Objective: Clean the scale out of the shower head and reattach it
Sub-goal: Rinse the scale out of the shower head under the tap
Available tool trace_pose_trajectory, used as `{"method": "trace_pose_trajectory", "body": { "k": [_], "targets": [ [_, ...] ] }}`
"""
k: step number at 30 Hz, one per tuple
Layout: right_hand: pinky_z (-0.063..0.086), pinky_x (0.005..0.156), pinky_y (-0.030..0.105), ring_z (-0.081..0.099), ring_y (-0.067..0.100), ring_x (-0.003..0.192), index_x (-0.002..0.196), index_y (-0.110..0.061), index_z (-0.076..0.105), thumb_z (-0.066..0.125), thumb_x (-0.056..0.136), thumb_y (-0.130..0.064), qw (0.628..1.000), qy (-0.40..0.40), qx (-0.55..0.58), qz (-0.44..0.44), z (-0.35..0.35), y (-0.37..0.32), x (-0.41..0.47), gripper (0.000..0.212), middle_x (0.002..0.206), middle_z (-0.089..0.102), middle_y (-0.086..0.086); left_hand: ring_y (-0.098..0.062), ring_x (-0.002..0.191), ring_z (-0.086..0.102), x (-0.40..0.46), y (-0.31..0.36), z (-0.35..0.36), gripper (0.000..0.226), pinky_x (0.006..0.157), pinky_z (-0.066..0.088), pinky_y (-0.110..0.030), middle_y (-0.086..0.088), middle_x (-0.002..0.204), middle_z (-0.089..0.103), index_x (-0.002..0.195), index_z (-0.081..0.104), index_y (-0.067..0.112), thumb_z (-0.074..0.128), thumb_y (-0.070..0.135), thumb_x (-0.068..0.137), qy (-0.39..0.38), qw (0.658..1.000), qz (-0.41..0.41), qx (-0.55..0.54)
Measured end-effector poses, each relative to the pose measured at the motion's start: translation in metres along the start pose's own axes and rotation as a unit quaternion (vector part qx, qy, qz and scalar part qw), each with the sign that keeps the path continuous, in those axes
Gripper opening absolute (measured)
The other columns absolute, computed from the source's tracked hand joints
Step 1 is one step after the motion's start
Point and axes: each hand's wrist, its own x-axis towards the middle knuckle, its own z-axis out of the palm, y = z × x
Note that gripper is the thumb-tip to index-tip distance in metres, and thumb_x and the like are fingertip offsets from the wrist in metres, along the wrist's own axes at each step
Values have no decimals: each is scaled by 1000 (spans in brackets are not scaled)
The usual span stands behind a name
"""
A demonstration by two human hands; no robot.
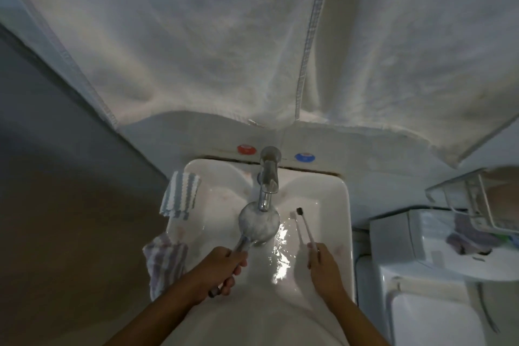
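My left hand [217, 271] grips the chrome handle of the shower head [259, 224], whose round face sits under the tap spout [266, 177] over the white sink [337, 222]. Water runs over the face and pools in the basin. My right hand [323, 262] holds two toothbrushes [304, 226] by their handles, one with a dark head and one with a pale head, bristles pointing away from me, to the right of the shower head and apart from it.
A striped cloth [179, 198] lies on the sink's left rim, another striped cloth [165, 261] hangs nearer me. Red [246, 149] and blue [305, 157] tap knobs sit on the wall. White towels [224, 36] hang overhead. A white appliance [421, 247] stands to the right.
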Motion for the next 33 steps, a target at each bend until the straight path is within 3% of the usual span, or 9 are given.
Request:
{"method": "trace_pose_trajectory", "body": {
  "k": [3, 6, 11, 14, 16, 19, 23, 27, 33],
  "targets": [
    [41, 59, 22, 53, 7, 59, 100, -25, 62, 39, 103, -21, 997, 24, 52, -51, -11, -18, -14, 24, 65, 56, -3, -12, 32, 39, 0, 1, -1, 27, 38, 29, -17, -2, 50, 48, 75, 54, 9, 64, 33, 83, 8, 998, 13, 63],
    [39, 54, 14, 52, 5, 55, 109, -35, 60, 41, 102, -15, 991, 19, 76, -109, -16, -32, -23, 28, 59, 55, -4, -12, 32, 44, 0, 0, -4, 24, 36, 33, -19, -1, 50, 52, 79, 49, 9, 63, 27, 85, 19, 992, 35, 118],
    [47, 56, 28, 53, 6, 52, 106, -35, 60, 47, 100, -20, 990, -3, 56, -132, -10, -41, -26, 21, 68, 63, -12, -16, 41, 48, -2, 1, -5, 25, 41, 36, -22, -3, 64, 64, 94, 50, 14, 61, 33, 82, 22, 984, 57, 166],
    [46, 55, 27, 52, 6, 47, 96, -41, 62, 52, 96, -14, 989, -9, 43, -144, -9, -47, -28, 28, 64, 64, -8, -15, 41, 51, -4, 7, -4, 24, 39, 36, -21, -2, 61, 67, 88, 58, 11, 60, 35, 81, 24, 975, 78, 205],
    [49, 58, 26, 57, 6, 53, 106, -51, 56, 51, 97, -13, 988, -18, 19, -155, -11, -52, -30, 39, 62, 62, -7, -12, 36, 49, -6, 11, -3, 25, 37, 34, -18, 0, 51, 61, 78, 61, 13, 59, 37, 82, 30, 965, 88, 245],
    [51, 66, 20, 61, 7, 64, 129, -42, 52, 51, 96, -9, 984, -20, -20, -178, -11, -60, -31, 47, 68, 63, -11, -8, 31, 48, -4, 14, -1, 22, 34, 35, -17, 2, 48, 57, 72, 59, 15, 57, 34, 84, 27, 957, 112, 265],
    [41, 72, 3, 59, 4, 78, 132, -27, 58, 51, 94, -4, 977, -2, -53, -208, -5, -69, -25, 44, 91, 67, -8, -9, 39, 51, 7, 12, -2, 18, 36, 40, -21, 2, 68, 61, 84, 55, 14, 55, 32, 88, 24, 953, 130, 273],
    [50, 81, 19, 64, 10, 86, 131, -31, 59, 53, 93, -7, 958, -45, -76, -271, 2, -70, -28, 45, 105, 71, -4, -6, 47, 45, 16, 4, -6, 25, 40, 34, -21, 3, 70, 53, 86, 52, 14, 54, 39, 89, 50, 929, 160, 330],
    [37, 62, 12, 53, 10, 69, 135, -31, 53, 51, 96, -6, 962, 18, -98, -254, 0, -68, -24, 47, 79, 60, -1, -14, 70, 50, 20, -7, -10, 26, 59, 34, -27, 8, 75, 48, 73, 40, 28, 52, 45, 89, 55, 908, 186, 372]
  ]
}}
